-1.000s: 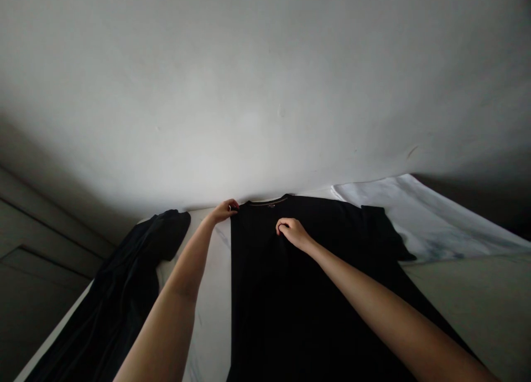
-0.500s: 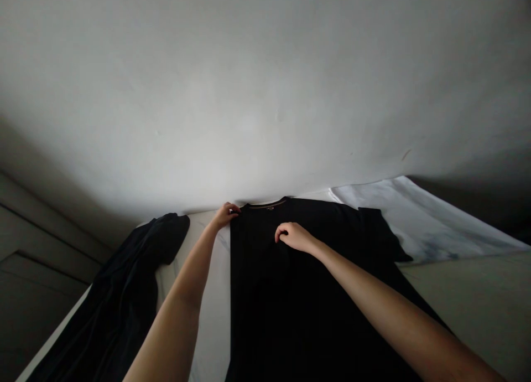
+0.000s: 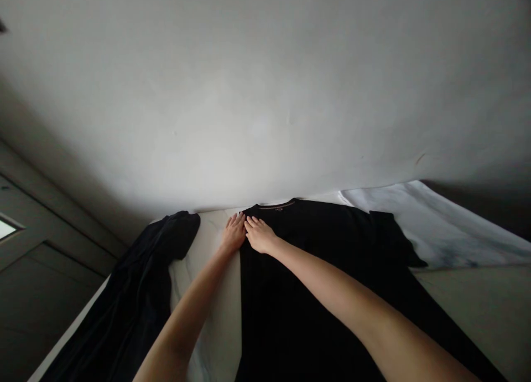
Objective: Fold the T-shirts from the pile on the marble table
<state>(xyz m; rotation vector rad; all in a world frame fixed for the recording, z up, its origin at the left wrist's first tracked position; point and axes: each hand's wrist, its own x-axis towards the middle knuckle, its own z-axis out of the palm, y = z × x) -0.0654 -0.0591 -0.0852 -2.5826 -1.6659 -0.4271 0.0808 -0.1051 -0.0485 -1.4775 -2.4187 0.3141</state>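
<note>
A black T-shirt (image 3: 315, 232) lies spread on a pale surface, its neckline toward the wall and its left side folded into a straight edge. My left hand (image 3: 233, 231) rests flat at the upper end of that edge, fingers stretched out, partly over the shirt and partly over the surface. Right beside it, my right hand (image 3: 259, 233) lies flat on the shirt just below the collar, fingers extended. The two hands' fingertips nearly meet. One short sleeve shows on the right; the left sleeve is out of sight.
Along the left lies a second dark garment (image 3: 136, 282), rumpled. A white cloth with grey marks (image 3: 440, 227) is at the right, partly under the black sleeve. Behind everything rises a plain wall (image 3: 257, 94); a panelled door (image 3: 41, 271) stands at the left.
My right hand has moved left and flattened beside my left hand. The left hand's pinching fingers have straightened onto the shirt's edge. The whole view has shifted slightly.
</note>
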